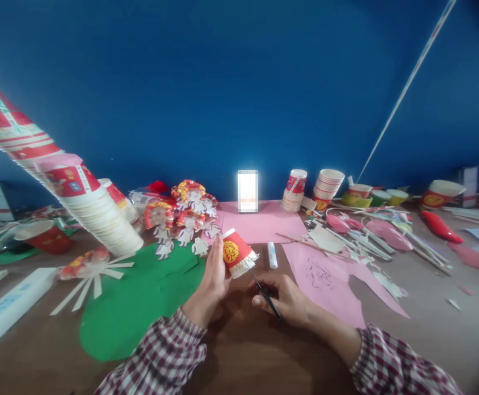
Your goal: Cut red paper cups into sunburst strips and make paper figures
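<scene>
My left hand [215, 270] is wrapped around a red paper cup [236, 251] with a yellow emblem, tilted on its side above the table. Its white edge facing my right hand looks ragged, with small notched bits. In my right hand [284, 299] is a slim black tool [267, 297] with a narrow pointed tip; its exact kind is unclear. The tip meets the cup's ragged edge or is very close to it. Beyond my right hand a white glue stick [272, 255] lies on the table.
Green paper [141, 307] lies at left, with cut paper figures [190, 219] behind it. A long stack of paper cups [100, 219] leans at far left. Pink paper [325, 280], strips and scraps cover the right side. More stacked cups [294, 189] stand along the blue wall.
</scene>
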`<state>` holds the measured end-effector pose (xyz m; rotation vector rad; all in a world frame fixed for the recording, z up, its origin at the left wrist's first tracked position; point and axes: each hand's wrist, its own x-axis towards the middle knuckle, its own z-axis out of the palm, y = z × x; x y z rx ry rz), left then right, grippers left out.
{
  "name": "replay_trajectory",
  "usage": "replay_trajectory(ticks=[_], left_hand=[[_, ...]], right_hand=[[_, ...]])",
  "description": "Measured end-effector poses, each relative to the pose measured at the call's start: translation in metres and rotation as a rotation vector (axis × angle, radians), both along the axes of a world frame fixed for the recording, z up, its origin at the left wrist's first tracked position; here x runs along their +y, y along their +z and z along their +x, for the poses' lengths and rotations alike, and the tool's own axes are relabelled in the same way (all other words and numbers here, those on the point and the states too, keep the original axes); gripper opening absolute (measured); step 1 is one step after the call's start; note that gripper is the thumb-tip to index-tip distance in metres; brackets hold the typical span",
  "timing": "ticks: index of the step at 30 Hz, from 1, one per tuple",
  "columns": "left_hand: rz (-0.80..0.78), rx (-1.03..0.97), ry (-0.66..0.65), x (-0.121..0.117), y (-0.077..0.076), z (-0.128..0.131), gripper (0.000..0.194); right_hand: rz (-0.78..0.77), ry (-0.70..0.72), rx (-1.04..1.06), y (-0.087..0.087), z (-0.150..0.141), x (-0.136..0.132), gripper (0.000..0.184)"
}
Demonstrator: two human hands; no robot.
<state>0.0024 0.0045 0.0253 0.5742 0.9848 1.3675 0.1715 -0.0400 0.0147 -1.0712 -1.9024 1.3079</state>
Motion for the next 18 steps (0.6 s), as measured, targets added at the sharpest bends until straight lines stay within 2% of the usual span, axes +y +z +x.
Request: replay_trajectory(ticks=[8, 18], left_hand=[[0.028, -0.033, 0.008, 0.0021, -0.0050, 0.0005, 0.052], [0.032, -0.007, -0.013, 0.0034, -0.0055, -0.0005, 0.062]], right_hand=[[-0.014, 0.003, -0.004, -0.0036, 0.0013, -0.0007, 0.049], [-0.010, -0.005, -0.015, -0.0030, 0.0013, 0.0005, 0.049]])
